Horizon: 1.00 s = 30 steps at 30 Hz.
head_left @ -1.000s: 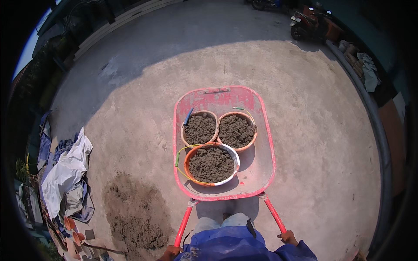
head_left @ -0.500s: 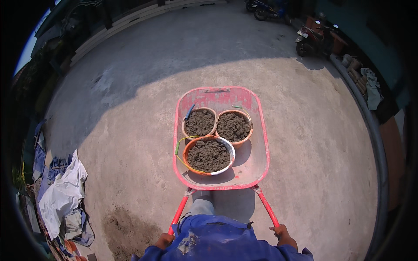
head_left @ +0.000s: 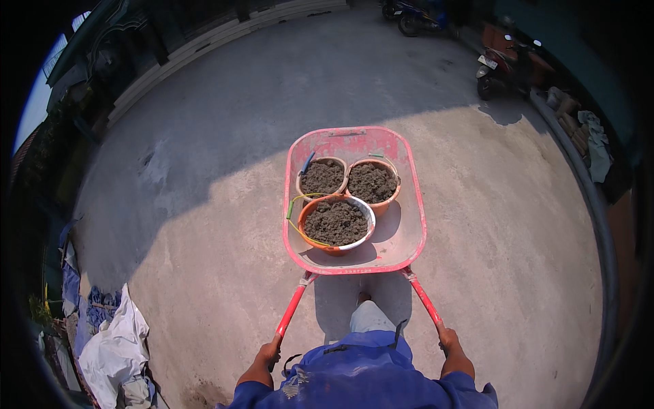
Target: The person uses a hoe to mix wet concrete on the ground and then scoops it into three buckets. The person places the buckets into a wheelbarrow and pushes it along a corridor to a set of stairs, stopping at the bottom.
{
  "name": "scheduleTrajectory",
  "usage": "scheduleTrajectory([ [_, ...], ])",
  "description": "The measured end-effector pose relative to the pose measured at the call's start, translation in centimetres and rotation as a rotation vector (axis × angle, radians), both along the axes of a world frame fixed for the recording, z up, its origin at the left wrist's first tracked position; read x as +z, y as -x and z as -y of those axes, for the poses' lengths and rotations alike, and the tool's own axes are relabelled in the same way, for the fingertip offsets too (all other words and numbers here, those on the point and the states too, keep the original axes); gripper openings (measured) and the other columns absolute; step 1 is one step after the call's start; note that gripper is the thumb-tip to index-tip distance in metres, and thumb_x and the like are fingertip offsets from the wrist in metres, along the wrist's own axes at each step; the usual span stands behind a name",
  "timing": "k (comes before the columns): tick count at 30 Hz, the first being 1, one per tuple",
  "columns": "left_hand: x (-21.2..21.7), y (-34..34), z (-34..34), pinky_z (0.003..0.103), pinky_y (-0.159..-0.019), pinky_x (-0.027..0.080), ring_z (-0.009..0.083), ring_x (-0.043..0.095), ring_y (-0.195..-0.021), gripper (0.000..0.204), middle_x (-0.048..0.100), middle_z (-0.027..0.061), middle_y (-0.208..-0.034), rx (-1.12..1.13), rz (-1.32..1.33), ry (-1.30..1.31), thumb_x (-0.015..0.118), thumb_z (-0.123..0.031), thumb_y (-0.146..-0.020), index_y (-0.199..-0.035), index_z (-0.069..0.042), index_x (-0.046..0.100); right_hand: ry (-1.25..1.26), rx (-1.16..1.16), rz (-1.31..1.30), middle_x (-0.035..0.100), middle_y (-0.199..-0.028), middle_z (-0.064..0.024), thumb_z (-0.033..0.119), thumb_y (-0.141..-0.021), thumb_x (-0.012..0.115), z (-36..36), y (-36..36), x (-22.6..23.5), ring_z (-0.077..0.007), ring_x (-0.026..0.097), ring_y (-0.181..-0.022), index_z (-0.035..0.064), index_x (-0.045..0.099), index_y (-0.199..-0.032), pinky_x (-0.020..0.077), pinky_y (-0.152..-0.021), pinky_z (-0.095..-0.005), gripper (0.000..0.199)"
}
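My left hand [head_left: 268,355] is wrapped round the left red handle of a wheelbarrow [head_left: 413,225]. The right handle is gripped by my right hand [head_left: 449,341]. In the wheelbarrow's worn red tray stand three buckets of grey-brown wet mortar. An orange and white bucket [head_left: 368,228] with a yellow wire handle is nearest me. Behind it, touching, are a pale-rimmed bucket [head_left: 300,184] with a blue grip at the left and an orange bucket [head_left: 385,206] at the right. All three stand upright.
Crumpled white and blue sheets [head_left: 117,351] lie on the concrete floor [head_left: 490,204] at the left. A dark red motorbike [head_left: 501,71] is parked at the far right, near a long pipe [head_left: 579,170] along the wall. A blue motorbike [head_left: 426,19] stands further back.
The wheelbarrow appears higher and slightly further right in the view, with both handles still held. My legs have shifted. The mortar patch on the floor has slid down toward the lower edge.
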<state>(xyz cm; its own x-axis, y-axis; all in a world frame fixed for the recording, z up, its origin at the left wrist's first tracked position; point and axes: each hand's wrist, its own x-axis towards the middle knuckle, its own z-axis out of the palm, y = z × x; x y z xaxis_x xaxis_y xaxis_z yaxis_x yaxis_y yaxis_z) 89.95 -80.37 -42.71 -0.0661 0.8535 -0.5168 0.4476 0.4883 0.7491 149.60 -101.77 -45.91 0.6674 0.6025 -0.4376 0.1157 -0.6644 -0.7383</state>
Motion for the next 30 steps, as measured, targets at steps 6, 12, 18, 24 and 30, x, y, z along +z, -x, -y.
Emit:
scheduleTrajectory([
  [6, 2.8, -0.1, -0.5, 0.038, -0.057, 0.048, 0.0248, 0.059, -0.061, 0.083, 0.06, 0.0135, -0.073, -0.055, -0.038, 0.03, 0.042, -0.079, -0.078, -0.083, 0.002, 0.061, 0.013, -0.011, -0.021, 0.061, -0.073, -0.0168, 0.072, -0.085, 0.037, 0.2, 0.6, 1.4, -0.026, 0.061, -0.059, -0.0062, 0.06, -0.087, 0.0515, -0.053, -0.0394, 0.082],
  [12, 2.8, -0.9, -1.4, 0.038, -0.06, 0.05, 0.0255, 0.063, -0.066, 0.086, 0.062, 0.0149, -0.078, -0.083, -0.125, 0.053, 0.041, -0.078, -0.079, -0.089, 0.005, 0.063, -0.013, -0.015, -0.021, 0.061, -0.072, -0.0166, 0.071, -0.085, 0.039, -0.5, 0.6, 2.3, -0.0264, 0.062, -0.06, -0.0056, 0.059, -0.088, 0.0513, -0.052, -0.0391, 0.079],
  [18, -3.5, 1.8, -4.4, 0.04, -0.064, 0.049, 0.0263, 0.063, -0.072, 0.091, 0.065, 0.0168, -0.084, -0.282, -0.269, -0.125, 0.033, -0.082, -0.078, -0.091, 0.001, 0.066, 0.048, -0.009, 0.0, 0.062, -0.073, -0.018, 0.072, -0.084, 0.039, -2.5, 1.3, -1.1, -0.0256, 0.062, -0.06, -0.0051, 0.061, -0.091, 0.0511, -0.053, -0.0385, 0.08],
  [24, -3.9, 0.3, -4.1, 0.039, -0.065, 0.047, 0.0262, 0.062, -0.076, 0.091, 0.065, 0.0151, -0.083, -0.049, -0.096, 0.044, 0.042, -0.08, -0.077, -0.1, 0.005, 0.066, -0.015, -0.026, 0.043, 0.061, -0.069, -0.0172, 0.073, -0.084, 0.038, -0.8, -0.7, -1.1, -0.0259, 0.06, -0.056, -0.0052, 0.061, -0.086, 0.0494, -0.051, -0.0392, 0.082],
  [30, 1.2, -0.5, -1.4, 0.038, -0.062, 0.05, 0.0259, 0.062, -0.067, 0.089, 0.063, 0.0153, -0.078, -0.068, -0.087, 0.037, 0.041, -0.08, -0.077, -0.094, 0.005, 0.063, -0.034, -0.055, 0.012, 0.06, -0.069, -0.0156, 0.075, -0.083, 0.038, 0.1, -0.3, 0.7, -0.0252, 0.059, -0.057, -0.0048, 0.059, -0.092, 0.0492, -0.053, -0.0388, 0.083],
])
